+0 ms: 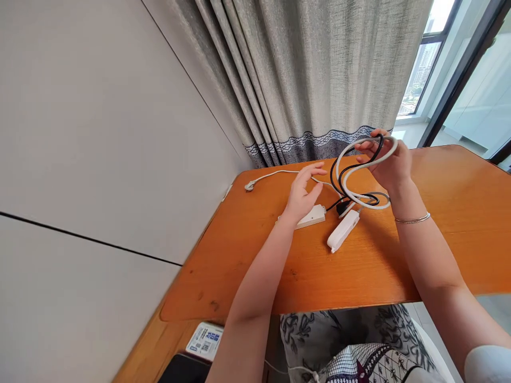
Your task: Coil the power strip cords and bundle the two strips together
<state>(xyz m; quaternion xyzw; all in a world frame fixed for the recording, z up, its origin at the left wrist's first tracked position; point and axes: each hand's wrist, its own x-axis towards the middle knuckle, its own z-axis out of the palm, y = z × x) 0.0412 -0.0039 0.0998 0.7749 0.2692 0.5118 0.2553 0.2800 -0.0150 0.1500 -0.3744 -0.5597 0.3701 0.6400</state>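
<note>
Right hand [393, 164]: gripping looped cables [345, 184] | left hand [304, 192]: open, just left of them | I'd lift gently (black plug [342, 208] below could snag)

I can make out printing on just one thing from where I sit — the white box [199, 331] at the lower left, below the near edge of the tabletop [223, 255]. It carries bold blue characters [210, 335], a small square code [206, 346] and a rounded blue mark [193, 348] that could be a zero or a letter O — all too small and blurred for me to read.
</note>
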